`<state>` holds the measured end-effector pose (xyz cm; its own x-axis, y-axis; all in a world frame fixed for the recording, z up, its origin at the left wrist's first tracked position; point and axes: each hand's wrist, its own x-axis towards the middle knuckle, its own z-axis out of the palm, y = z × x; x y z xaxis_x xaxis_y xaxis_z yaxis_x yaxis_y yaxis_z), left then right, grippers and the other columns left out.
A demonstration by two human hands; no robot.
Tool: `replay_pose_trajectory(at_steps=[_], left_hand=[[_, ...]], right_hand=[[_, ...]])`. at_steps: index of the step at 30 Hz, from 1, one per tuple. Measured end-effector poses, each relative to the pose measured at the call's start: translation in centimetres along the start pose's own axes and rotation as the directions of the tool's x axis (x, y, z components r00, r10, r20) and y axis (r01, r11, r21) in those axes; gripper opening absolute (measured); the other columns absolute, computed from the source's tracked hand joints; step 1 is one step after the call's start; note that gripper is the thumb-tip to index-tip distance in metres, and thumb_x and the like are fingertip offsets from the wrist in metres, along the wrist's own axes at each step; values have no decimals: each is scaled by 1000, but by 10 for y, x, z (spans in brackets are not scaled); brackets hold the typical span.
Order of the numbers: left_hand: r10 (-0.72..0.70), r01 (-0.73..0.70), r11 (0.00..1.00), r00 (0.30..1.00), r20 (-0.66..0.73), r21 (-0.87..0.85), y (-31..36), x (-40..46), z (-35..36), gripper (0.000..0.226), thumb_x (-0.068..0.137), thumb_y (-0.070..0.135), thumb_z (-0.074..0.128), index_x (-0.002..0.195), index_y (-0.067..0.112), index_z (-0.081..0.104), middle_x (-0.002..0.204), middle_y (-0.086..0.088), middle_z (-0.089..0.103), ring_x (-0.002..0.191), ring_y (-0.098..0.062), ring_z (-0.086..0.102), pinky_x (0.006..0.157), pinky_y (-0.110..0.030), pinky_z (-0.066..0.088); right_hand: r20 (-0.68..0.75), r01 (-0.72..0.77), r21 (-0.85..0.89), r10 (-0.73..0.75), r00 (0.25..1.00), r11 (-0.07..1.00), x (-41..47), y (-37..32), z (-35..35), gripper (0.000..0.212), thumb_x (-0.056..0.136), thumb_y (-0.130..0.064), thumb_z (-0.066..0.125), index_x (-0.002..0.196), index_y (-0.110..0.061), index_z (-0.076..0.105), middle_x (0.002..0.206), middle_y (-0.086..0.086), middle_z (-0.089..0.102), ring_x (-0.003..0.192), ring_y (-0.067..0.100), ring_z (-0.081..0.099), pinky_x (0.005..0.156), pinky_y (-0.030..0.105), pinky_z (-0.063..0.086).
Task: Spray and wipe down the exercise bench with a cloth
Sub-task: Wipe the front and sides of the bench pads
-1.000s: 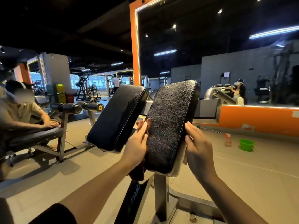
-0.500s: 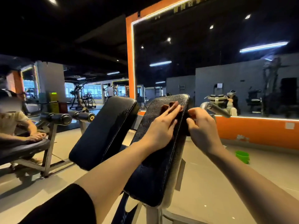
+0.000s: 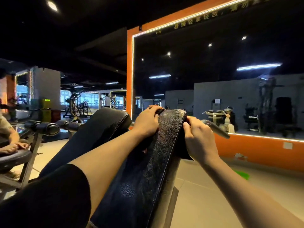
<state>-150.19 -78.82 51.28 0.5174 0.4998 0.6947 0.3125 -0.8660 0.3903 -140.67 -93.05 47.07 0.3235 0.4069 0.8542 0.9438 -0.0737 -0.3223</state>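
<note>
Hands work at the far top end of the right pad (image 3: 148, 171), a long black cushion with a cracked, glossy skin that slopes up and away from the camera. The left hand (image 3: 148, 123) lies over the pad's upper left edge, its fingers pressed together and curled down onto a dark cloth (image 3: 159, 110), of which only a small reddish-brown edge shows past the fingertips at the top corner; more dark fabric seems to hang below the wrist, but I cannot tell it from the shadow there. The right hand (image 3: 199, 139) holds the pad's upper right edge, fingers bent close together and hooked round the side, thumb tucked along the rim. Just beside this pad on the left sits a second pad (image 3: 97, 134), matte black and tilted the same way, with a narrow gap between the two. A grey metal handle (image 3: 215, 128) sticks out behind the right hand. Beyond stands a big mirror (image 3: 213, 71) in an orange frame, lit by a thin white strip along its edge. On the pale floor (image 3: 197, 195) at right, partly hidden behind the right forearm, is a green bucket (image 3: 241, 175). At far left another person's arm (image 3: 11, 140) rests on the seat of a neighbouring bench (image 3: 14, 159) with padded rollers.
</note>
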Motion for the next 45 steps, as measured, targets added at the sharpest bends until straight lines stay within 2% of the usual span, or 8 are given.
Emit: replay_pose_trajectory(at_steps=[6, 11, 16, 21, 27, 32, 38, 45], left_hand=[[423, -409, 888, 906, 27, -209, 26, -25, 5, 39, 98, 7, 48, 135, 18, 55, 144, 3, 47, 133, -8, 39, 114, -22, 27], [-47, 47, 999, 999, -2, 3, 3, 9, -3, 35, 102, 13, 41, 134, 19, 54, 139, -4, 52, 126, -25, 48, 108, -37, 36], [427, -422, 898, 904, 22, -123, 38, -22, 7, 39, 99, 14, 45, 135, 22, 55, 145, 2, 48, 133, -13, 42, 112, -25, 28], [-34, 34, 999, 999, -19, 9, 5, 3, -4, 37, 102, 14, 41, 137, 20, 52, 143, -3, 50, 130, -22, 44, 110, -33, 31], [362, -354, 929, 931, 58, -107, 28, -27, 4, 42, 100, 12, 45, 141, 20, 49, 150, -1, 42, 139, -17, 35, 117, -31, 24], [-112, 113, 993, 993, 23, -23, -20, -3, -14, 40, 102, 12, 41, 142, 15, 47, 152, -3, 38, 136, -21, 39, 114, -31, 24], [390, -381, 916, 919, 62, -124, 52, -24, 5, 42, 99, 7, 47, 140, 17, 50, 150, 1, 43, 139, -14, 33, 118, -29, 23], [-39, 39, 999, 999, -7, -30, -8, -16, -12, 41, 101, 11, 43, 141, 19, 48, 154, 1, 35, 140, -20, 33, 117, -33, 19]], right_hand=[[-20, 41, 53, -40, 999, 998, -1, 3, -1, 23, 103, -13, 37, 97, -9, 59, 89, 5, 59, 72, 12, 45, 66, 17, 30], [-46, 4, 93, 0, 999, 996, -1, -1, -4, 25, 103, -14, 39, 98, -7, 62, 87, 5, 58, 69, 1, 46, 65, 8, 33], [-40, 23, 108, -19, 999, 994, -1, 2, -2, 30, 102, -19, 34, 94, -9, 61, 89, 9, 64, 75, 20, 54, 65, 24, 39], [-31, -13, 106, 16, 999, 994, -2, 0, -3, 25, 102, -16, 40, 101, -6, 63, 94, 10, 65, 76, 18, 51, 68, 26, 37], [-15, -1, 136, 3, 1000, 991, -3, 2, -3, 25, 103, -15, 38, 96, -9, 61, 86, 6, 63, 73, 9, 52, 61, 16, 34], [-34, -11, 107, 15, 999, 994, -4, -1, -2, 30, 103, -20, 36, 106, -5, 63, 93, 6, 62, 72, 11, 49, 61, 16, 27], [-41, 40, 110, -36, 999, 993, -5, 0, -4, 23, 103, -15, 39, 94, -12, 59, 81, 3, 57, 64, 6, 44, 63, 10, 35], [-60, 43, 47, -40, 997, 998, -5, 0, -3, 24, 102, -15, 38, 94, -9, 59, 77, -1, 49, 63, 11, 45, 63, 11, 33]])
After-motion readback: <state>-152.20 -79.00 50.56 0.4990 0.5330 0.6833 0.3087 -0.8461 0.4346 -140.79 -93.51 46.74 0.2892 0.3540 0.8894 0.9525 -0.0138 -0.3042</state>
